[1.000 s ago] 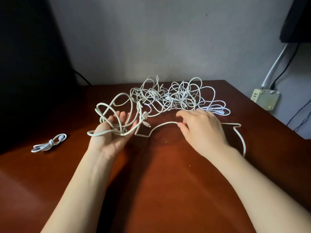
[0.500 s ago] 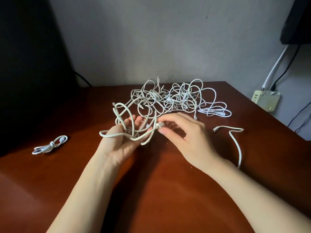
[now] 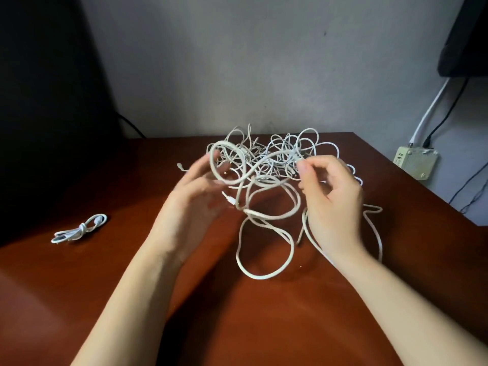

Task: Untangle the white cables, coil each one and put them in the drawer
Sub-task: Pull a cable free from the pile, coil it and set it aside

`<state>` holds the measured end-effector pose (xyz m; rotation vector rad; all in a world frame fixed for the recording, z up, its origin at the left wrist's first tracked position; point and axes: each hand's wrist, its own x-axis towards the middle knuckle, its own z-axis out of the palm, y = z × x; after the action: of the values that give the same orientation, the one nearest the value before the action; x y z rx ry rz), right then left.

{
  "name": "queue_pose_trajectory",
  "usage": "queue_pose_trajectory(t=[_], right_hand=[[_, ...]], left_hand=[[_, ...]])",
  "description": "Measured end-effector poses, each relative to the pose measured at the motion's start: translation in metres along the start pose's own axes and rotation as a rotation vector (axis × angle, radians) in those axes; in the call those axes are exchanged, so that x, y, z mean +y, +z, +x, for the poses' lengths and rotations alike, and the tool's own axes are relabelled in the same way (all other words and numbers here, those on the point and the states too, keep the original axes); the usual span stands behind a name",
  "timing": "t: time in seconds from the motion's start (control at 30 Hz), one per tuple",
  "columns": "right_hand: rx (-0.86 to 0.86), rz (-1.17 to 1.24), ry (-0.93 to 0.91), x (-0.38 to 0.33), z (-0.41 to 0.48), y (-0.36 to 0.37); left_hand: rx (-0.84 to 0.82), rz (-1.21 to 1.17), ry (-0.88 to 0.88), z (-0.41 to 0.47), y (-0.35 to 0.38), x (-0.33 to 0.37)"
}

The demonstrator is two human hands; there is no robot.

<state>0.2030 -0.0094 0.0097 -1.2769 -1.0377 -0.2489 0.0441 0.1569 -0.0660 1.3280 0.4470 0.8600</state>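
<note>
Both my hands had gone up higher than a moment before, and they had moved apart. My right hand [image 3: 330,204] pinched one white cable [image 3: 211,166] near its end, between my thumb and first finger. It was up in front of the tangle of white cables [image 3: 280,149]. That cable ran across to my left hand [image 3: 192,194] and made a big loop by my fingertips. My left hand was blurry, so I could not tell if it held the loop or only touched it. More cable hung down and lay in loose rings on the brown table [image 3: 237,326], between my arms. The tangle sat at the back of the table, near the wall. One small cable bundle [image 3: 79,229], tied in the middle, lay alone far off to the left. A power strip [image 3: 416,161] sat past the table's right edge.
</note>
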Motion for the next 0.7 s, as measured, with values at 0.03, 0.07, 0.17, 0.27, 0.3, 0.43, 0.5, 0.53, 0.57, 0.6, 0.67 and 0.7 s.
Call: queue_pose_trajectory(t=[0.03, 0.07, 0.17, 0.27, 0.3, 0.43, 0.5, 0.53, 0.57, 0.6, 0.67, 0.7], right_hand=[[0.031, -0.016, 0.005, 0.002, 0.002, -0.002], [0.054, -0.041, -0.008, 0.003, 0.002, -0.003], [0.078, -0.108, -0.092, 0.0, 0.001, -0.004], [0.045, -0.104, -0.157, -0.006, -0.008, 0.001], [0.027, -0.09, -0.172, -0.009, -0.01, 0.002], [-0.062, -0.043, -0.216, -0.015, -0.017, 0.006], [-0.12, -0.031, -0.235, -0.014, -0.019, 0.007], [-0.148, -0.037, -0.255, -0.014, -0.02, 0.008], [-0.176, -0.057, -0.298, -0.014, -0.022, 0.008], [-0.213, -0.083, -0.363, -0.015, -0.023, 0.008], [-0.336, -0.135, -0.507, -0.018, -0.026, 0.008], [-0.421, -0.171, -0.565, -0.02, -0.028, 0.009]], left_hand=[[0.064, -0.032, 0.083, -0.009, 0.023, 0.023], [0.176, -0.026, 0.144, -0.011, 0.039, 0.046], [0.199, 0.262, 0.491, -0.041, 0.065, 0.094], [0.118, 0.538, 0.522, -0.04, 0.07, 0.075], [0.092, 0.631, 0.545, -0.039, 0.072, 0.071], [0.022, 0.85, 0.624, -0.037, 0.074, 0.06], [0.085, 0.818, 0.631, -0.034, 0.073, 0.06], [0.128, 0.801, 0.624, -0.033, 0.071, 0.06], [0.183, 0.769, 0.594, -0.032, 0.069, 0.062], [0.246, 0.721, 0.554, -0.03, 0.066, 0.062], [0.366, 0.567, 0.449, -0.028, 0.06, 0.064], [0.412, 0.48, 0.405, -0.027, 0.057, 0.066]])
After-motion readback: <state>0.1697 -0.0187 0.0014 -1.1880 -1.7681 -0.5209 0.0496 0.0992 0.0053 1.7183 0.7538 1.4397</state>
